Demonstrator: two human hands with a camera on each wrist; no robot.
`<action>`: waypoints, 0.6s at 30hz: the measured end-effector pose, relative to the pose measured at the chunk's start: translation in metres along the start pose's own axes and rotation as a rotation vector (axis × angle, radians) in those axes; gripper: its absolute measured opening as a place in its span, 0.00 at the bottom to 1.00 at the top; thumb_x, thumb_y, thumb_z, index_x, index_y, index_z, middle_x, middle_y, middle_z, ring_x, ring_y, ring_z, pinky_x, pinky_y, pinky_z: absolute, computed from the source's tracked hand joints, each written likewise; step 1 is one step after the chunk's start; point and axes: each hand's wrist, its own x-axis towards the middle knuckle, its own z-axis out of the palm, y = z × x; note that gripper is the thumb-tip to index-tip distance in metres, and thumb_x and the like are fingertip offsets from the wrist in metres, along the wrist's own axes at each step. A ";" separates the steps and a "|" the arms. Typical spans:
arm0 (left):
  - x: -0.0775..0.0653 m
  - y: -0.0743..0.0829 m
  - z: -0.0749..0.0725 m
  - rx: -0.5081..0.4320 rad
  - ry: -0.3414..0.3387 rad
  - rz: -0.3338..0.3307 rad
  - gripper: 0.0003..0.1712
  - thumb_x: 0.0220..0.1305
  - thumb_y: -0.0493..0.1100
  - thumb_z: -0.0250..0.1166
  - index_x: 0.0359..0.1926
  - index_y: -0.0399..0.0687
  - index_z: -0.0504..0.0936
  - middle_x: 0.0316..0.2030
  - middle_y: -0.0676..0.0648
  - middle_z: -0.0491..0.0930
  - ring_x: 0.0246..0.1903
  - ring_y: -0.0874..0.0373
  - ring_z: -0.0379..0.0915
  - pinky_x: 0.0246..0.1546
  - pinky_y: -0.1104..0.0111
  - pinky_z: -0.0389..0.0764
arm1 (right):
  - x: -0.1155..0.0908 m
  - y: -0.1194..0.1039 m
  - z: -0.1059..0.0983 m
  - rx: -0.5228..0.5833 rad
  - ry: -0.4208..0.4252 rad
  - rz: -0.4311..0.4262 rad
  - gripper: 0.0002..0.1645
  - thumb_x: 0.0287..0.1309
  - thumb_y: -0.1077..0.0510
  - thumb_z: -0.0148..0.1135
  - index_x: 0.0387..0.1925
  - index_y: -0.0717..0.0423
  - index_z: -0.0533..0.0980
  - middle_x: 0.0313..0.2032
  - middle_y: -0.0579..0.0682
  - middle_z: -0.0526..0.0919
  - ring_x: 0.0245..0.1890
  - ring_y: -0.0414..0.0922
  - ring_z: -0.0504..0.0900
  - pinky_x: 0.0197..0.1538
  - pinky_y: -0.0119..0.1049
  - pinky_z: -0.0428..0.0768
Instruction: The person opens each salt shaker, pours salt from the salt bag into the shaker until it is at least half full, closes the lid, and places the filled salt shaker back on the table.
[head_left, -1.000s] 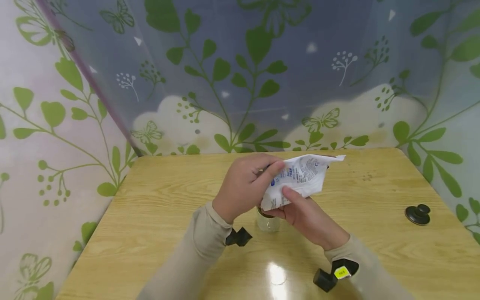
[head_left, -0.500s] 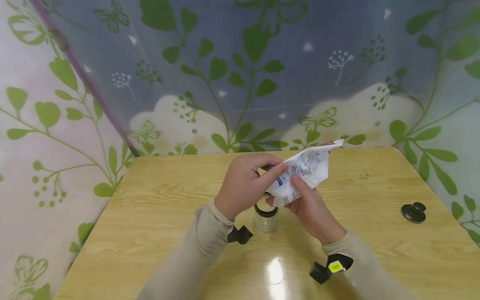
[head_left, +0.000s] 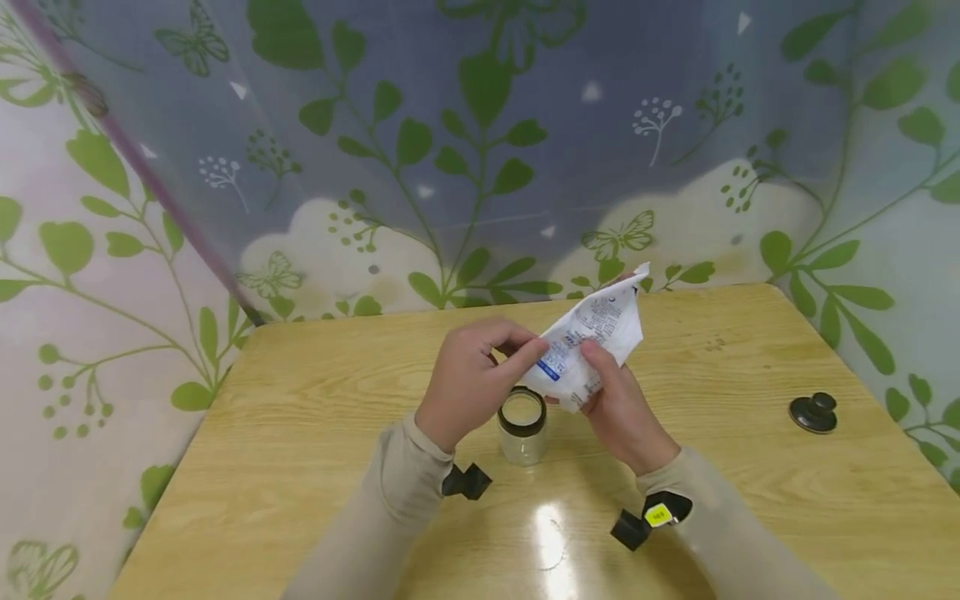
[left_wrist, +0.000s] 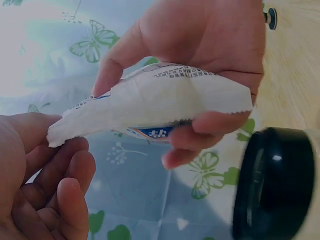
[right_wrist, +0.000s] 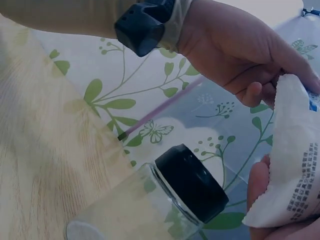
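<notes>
A white packet (head_left: pixel 611 321) with blue and dark print is held between both hands above the table, its far right end tilted up. My left hand (head_left: pixel 476 375) pinches the packet's left edge between thumb and fingers. Across its lower right part lies the thumb of my right hand (head_left: pixel 622 412), while the other fingers hold it from behind, as the left wrist view shows. Just below the packet stands a clear jar (head_left: pixel 525 450) with a black rim, upright on the table. In the right wrist view the jar (right_wrist: pixel 135 205) is close beside the packet (right_wrist: pixel 295 165).
A round black lid (head_left: pixel 813 412) with a knob lies on the wooden table (head_left: pixel 315 400) at the right. Behind the table hangs a leaf-patterned backdrop (head_left: pixel 360 175). Each wrist wears a black camera mount (head_left: pixel 632 529).
The packet's far right end has risen, and its near end has lifted off the jar in view, so the jar's rim now shows fully. Both hands keep hold; the head view has shifted slightly.
</notes>
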 end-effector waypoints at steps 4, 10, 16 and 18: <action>-0.007 -0.008 0.001 -0.008 -0.005 -0.026 0.07 0.70 0.45 0.70 0.36 0.50 0.91 0.32 0.57 0.87 0.28 0.64 0.77 0.26 0.69 0.80 | 0.002 0.002 0.000 -0.037 0.085 0.039 0.21 0.82 0.42 0.41 0.61 0.49 0.65 0.46 0.44 0.84 0.41 0.39 0.83 0.42 0.34 0.83; -0.015 -0.019 0.000 -0.076 -0.028 -0.043 0.08 0.71 0.46 0.69 0.37 0.48 0.91 0.32 0.55 0.87 0.25 0.62 0.76 0.23 0.68 0.79 | 0.005 0.007 -0.001 -0.069 0.122 0.083 0.24 0.81 0.43 0.43 0.65 0.54 0.63 0.47 0.45 0.82 0.44 0.40 0.83 0.43 0.35 0.83; -0.018 -0.027 -0.003 -0.041 -0.055 -0.058 0.08 0.71 0.46 0.68 0.38 0.50 0.91 0.33 0.57 0.87 0.26 0.63 0.76 0.25 0.69 0.79 | 0.008 0.012 -0.004 -0.081 0.155 0.100 0.24 0.80 0.47 0.45 0.65 0.57 0.62 0.46 0.44 0.83 0.45 0.40 0.84 0.44 0.35 0.84; -0.018 -0.027 -0.006 -0.007 -0.061 -0.061 0.07 0.71 0.46 0.69 0.37 0.52 0.91 0.33 0.58 0.86 0.27 0.64 0.76 0.26 0.69 0.80 | 0.010 0.013 -0.004 -0.083 0.170 0.101 0.23 0.79 0.48 0.46 0.65 0.56 0.62 0.45 0.44 0.83 0.44 0.40 0.84 0.44 0.35 0.84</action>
